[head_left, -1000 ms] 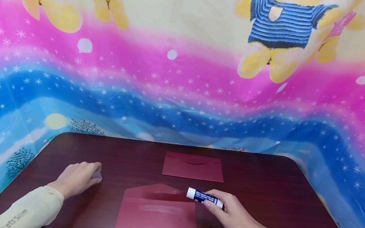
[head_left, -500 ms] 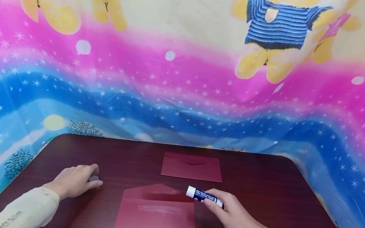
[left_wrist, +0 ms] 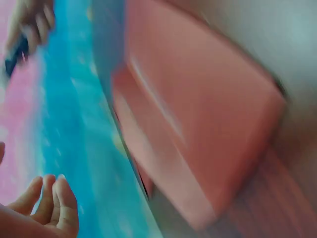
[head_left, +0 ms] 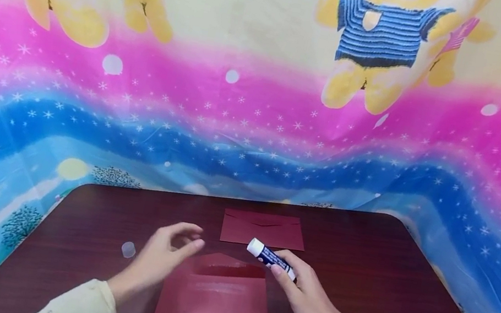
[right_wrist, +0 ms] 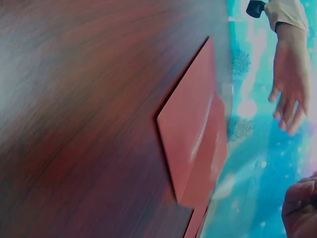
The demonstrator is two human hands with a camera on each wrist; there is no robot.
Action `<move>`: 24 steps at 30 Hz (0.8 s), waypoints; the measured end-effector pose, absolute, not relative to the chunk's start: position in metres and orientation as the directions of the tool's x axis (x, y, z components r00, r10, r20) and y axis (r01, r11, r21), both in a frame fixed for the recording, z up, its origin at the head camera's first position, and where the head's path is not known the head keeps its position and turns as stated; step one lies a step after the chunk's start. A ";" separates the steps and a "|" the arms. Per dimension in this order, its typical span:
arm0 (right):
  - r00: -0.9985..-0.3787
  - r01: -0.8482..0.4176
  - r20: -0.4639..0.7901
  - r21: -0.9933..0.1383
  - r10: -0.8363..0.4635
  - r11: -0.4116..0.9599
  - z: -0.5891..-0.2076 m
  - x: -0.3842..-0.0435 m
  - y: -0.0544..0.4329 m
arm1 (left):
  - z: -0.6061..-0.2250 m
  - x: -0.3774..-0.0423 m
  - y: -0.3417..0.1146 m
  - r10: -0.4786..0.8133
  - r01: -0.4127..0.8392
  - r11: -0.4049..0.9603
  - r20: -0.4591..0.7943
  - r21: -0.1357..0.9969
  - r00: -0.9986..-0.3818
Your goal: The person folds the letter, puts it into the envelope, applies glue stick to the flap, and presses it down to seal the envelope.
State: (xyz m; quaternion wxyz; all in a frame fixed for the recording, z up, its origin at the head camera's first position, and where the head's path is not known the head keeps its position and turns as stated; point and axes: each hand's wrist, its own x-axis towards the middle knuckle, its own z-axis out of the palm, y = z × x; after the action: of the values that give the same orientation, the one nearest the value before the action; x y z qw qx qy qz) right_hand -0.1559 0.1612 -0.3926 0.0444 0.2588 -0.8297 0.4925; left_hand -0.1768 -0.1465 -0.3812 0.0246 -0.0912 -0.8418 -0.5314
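My right hand (head_left: 308,298) grips a glue stick (head_left: 269,256), a dark blue tube with its white end pointing up and left. It hangs over the far right corner of a dark red envelope (head_left: 213,309). That envelope lies with its flap unfolded away from me, and a pale, shiny smear runs across its body just below the fold. My left hand (head_left: 163,253), fingers loosely bent and holding nothing, hovers over the envelope's far left corner. Left of it, a small translucent round cap (head_left: 128,249) sits on the table.
A second dark red envelope (head_left: 262,232), its flap folded down, lies further back on the dark wood table (head_left: 366,244). Behind the table hangs a printed curtain (head_left: 258,113) with bears and snowflakes.
My left hand has let go of the translucent cap, leaving it on the table, and moved right toward the glue stick. My right hand has shifted slightly left, tilting the stick's white end up.
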 end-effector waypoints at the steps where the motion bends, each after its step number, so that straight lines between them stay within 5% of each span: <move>1: -0.858 -0.482 0.343 -0.795 -0.382 0.368 -0.392 -0.155 0.159 | -0.380 -0.173 -0.137 0.166 0.190 0.350 0.139 0.917 -0.976; 9: -0.816 -0.533 0.412 -0.807 -0.405 0.254 -0.389 -0.146 0.143 | -0.376 -0.146 -0.084 0.341 0.165 0.070 0.132 0.984 -0.931; 17: -0.797 -0.533 0.401 -0.819 -0.452 0.214 -0.389 -0.138 0.134 | -0.375 -0.139 -0.061 0.275 0.103 -0.106 0.129 0.989 -0.953; 24: -0.854 -0.486 0.425 -0.858 -0.300 0.166 -0.393 -0.137 0.139 | -0.370 -0.140 -0.062 0.166 0.091 -0.127 0.111 0.988 -0.980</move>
State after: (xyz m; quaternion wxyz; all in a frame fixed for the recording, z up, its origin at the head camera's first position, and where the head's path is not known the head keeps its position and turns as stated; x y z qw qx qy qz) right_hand -0.1374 0.1390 -0.3933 0.0783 0.2588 -0.7596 0.5916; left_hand -0.1404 -0.0624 -0.3699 -0.0254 -0.0973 -0.6601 -0.7444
